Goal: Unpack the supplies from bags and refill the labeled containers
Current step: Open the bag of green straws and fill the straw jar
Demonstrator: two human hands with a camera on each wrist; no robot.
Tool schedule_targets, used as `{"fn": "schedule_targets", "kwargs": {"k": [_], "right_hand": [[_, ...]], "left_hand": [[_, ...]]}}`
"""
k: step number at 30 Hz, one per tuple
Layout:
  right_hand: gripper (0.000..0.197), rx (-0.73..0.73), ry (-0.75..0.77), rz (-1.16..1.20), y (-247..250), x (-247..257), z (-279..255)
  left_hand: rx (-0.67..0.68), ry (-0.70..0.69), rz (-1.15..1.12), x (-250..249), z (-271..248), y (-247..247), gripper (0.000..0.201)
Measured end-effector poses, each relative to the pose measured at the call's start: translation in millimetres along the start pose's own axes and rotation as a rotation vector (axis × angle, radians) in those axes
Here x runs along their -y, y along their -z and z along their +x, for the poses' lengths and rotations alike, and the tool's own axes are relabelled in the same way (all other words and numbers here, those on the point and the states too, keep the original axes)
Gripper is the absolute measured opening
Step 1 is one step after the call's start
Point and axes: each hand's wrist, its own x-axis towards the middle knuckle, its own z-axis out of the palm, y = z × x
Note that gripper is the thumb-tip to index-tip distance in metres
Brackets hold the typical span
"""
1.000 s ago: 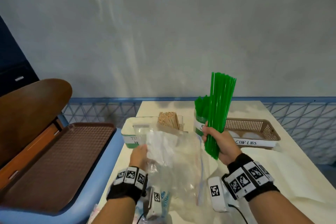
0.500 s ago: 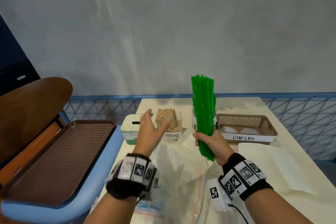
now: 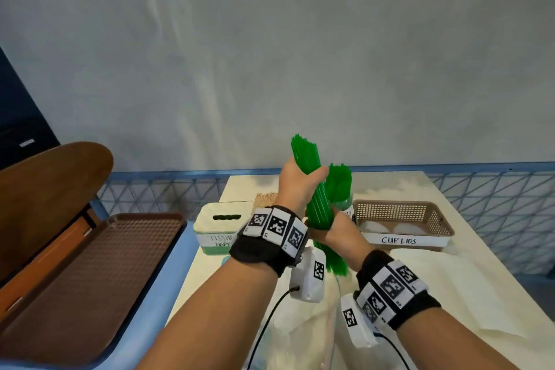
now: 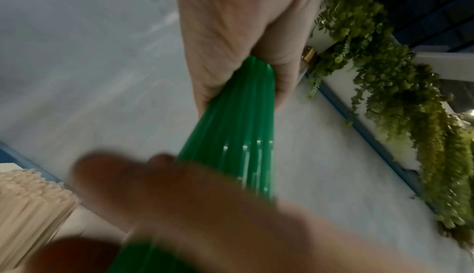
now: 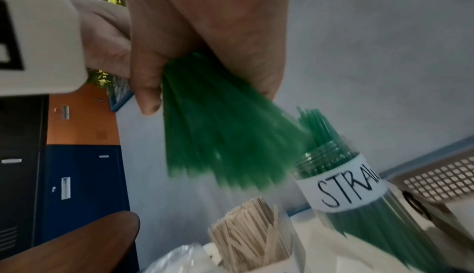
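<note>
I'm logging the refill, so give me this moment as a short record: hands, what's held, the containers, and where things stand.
left hand: grips straws near top
right hand: grips same bundle lower down
straw jar: labelled, already holds some straws
basket: labelled CUP LIDS
tissue box: left of hands
stirrers: upright in their holder
status: bundle not yet in jar

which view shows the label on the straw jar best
The right wrist view: the straw jar stands close and unblocked, its white label reading "STRA". In the head view the jar is mostly behind the hands and held straws, label barely showing. The left wrist view doesn't show it.
</note>
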Motion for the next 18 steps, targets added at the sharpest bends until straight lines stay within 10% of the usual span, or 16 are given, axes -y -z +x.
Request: {"fn": "schedule_targets", "kwargs": {"k": [8,18], "right_hand": [[0.029,-0.411,0.121,0.191,37.0,22.0,54.3],[0.019,-0.743,0.202,0.322,96.9,5.4,120.7]], "left_hand": [[0.201,-0.152,0.088,-8.6,29.0,-34.0,0.061],[0.349,0.193,0.493,81.8,103.5,-26.4,0.136]]}}
